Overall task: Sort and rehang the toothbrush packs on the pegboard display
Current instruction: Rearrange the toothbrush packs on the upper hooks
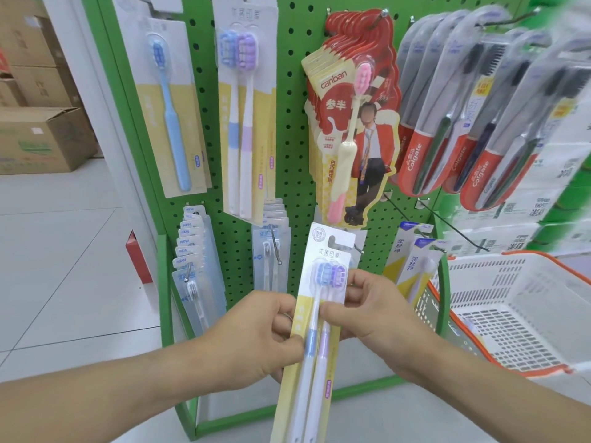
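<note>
The twin toothbrush pack in front of me is yellow-and-white card, holding one blue and one purple brush, heads up, tilted slightly. On the green pegboard a matching pack hangs upper left.

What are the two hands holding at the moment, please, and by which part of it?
Both hold one twin toothbrush pack: the left hand pinches its left edge at mid-height, the right hand grips its right edge just below the brush heads.

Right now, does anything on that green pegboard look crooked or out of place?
Yes. The red stack of pink-and-cream toothbrush packs hangs tilted on its hook, fanned out unevenly. The yellow-and-white twin pack is off the board, gripped by the left hand and right hand.
</note>
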`<state>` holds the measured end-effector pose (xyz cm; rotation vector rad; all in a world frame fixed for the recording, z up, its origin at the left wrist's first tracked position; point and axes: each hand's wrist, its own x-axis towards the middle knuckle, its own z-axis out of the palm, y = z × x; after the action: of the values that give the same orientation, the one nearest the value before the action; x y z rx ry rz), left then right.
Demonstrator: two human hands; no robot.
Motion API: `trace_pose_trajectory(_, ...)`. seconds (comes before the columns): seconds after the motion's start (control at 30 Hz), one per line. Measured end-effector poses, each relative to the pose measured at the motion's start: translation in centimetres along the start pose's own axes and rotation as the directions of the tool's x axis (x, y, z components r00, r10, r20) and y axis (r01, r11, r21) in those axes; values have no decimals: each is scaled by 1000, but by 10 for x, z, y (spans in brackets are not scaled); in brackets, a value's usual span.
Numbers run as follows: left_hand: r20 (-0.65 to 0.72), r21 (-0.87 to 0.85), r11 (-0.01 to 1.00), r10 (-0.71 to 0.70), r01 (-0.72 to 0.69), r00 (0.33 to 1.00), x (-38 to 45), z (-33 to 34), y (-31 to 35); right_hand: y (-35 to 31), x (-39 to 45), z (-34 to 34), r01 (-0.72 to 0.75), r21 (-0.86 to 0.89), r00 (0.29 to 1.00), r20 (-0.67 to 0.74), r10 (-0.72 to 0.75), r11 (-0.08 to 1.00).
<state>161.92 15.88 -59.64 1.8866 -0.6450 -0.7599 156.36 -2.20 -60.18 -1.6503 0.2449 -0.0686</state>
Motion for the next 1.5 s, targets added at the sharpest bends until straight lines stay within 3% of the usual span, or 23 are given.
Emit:
trace_pose_trajectory(0.27, -83, -89, 996, -10, 3, 997, 1, -1, -1, 5, 1, -15, -17, 94, 973, 232, -5, 995)
trace_pose_trajectory(0.5, -61, -104, 994, -29, 22, 998, 2, 0, 1, 7, 3, -13, 42, 95, 992, 116, -53, 995)
trace_pose_trajectory(0.63, 57, -32, 997, -74, 76, 996, 0, 1, 0, 10, 4, -13, 39, 144, 998, 47, -47, 989)
trace_pose_trajectory(0.9, 56, -27, 996, -79, 81, 995, 0, -3, -10, 15, -2, -10, -15, -67, 977, 212, 29, 998)
trace_pose_trajectory(1.03, 148, 4, 994, -105, 106, 983, -1, 0, -12, 15, 1, -14, 5, -63, 987, 163, 5, 998)
trace_pose_trajectory(1.23, 210, 31, 990, -139, 136, 968, -3, -2, -16, 15, -7, -11, -58, -134, 926, 362, 103, 989)
trace_pose_trajectory(1.5, 249, 4, 987, -154, 158, 956, -3, -2, -17, 13, -8, -14, -140, -161, 903, 384, 193, 977)
